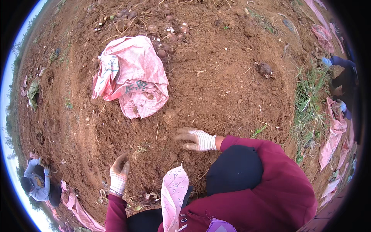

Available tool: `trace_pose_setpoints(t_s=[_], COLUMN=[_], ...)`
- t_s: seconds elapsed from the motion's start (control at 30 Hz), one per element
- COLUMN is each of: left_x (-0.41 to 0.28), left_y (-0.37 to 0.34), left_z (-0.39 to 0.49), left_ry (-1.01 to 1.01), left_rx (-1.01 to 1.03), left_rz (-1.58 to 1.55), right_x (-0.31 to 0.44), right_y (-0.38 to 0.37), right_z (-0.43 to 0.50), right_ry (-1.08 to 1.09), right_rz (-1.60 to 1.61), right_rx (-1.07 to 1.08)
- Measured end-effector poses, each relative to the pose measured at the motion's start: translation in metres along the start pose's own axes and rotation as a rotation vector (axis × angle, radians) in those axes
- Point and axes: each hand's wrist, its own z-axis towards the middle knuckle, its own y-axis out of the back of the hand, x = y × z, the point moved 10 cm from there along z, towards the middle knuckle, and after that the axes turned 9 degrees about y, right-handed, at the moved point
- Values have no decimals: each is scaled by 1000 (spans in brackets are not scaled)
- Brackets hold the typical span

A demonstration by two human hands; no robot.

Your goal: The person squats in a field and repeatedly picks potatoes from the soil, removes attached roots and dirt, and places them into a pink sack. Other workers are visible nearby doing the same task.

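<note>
Brown loose soil (208,95) spreads in front of me. My left hand (119,174), in a white glove with a soil-brown coating, hovers at the lower left with thumb and fingers apart and nothing in them. My right hand (195,139), gloved alike with its cuff striped, is low over the soil with fingers spread; whether the fingertips touch it is hard to tell. Beyond both hands lies a crumpled pink woven sack (139,63) with green printing. A dark round root or corm (265,69) rests on the soil to the right.
Several round brown roots (161,53) lie beside and behind the sack. Green grass (308,101) grows at the right. A crouching person (39,182) is at the lower left, near pink sacks (76,204). Another person's dark sleeve (343,61) and blue gloves show at the far right.
</note>
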Motion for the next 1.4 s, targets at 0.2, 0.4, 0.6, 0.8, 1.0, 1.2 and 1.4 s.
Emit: trace_pose_setpoints(t_s=[0.2,0.4,0.6,0.8,1.0,1.2,1.4], left_x=[-24,40,70,69,78,104,152], left_y=[-156,-165,-153,-158,-148,-83,40], left_z=[14,27,28,31,37,37,23], left_ry=[-478,-489,-426,-418,-394,-172,194], left_rx=[136,10,39,15,15,10,-40], left_rz=[525,880,934,947,1100,1292,1276], right_x=[-62,-88,-105,-108,-69,-18,-43], right_y=[157,241,244,208,176,55,170], right_z=[-84,-198,-420,-452,-376,-301,-391], right_ry=[-185,-431,-1482,-1381,-1253,-890,-854], right_rz=[-883,-1191,-911,-654,-554,-645,-727], right_rx=[-632,-544,-302,-476,-712,-190,-701])
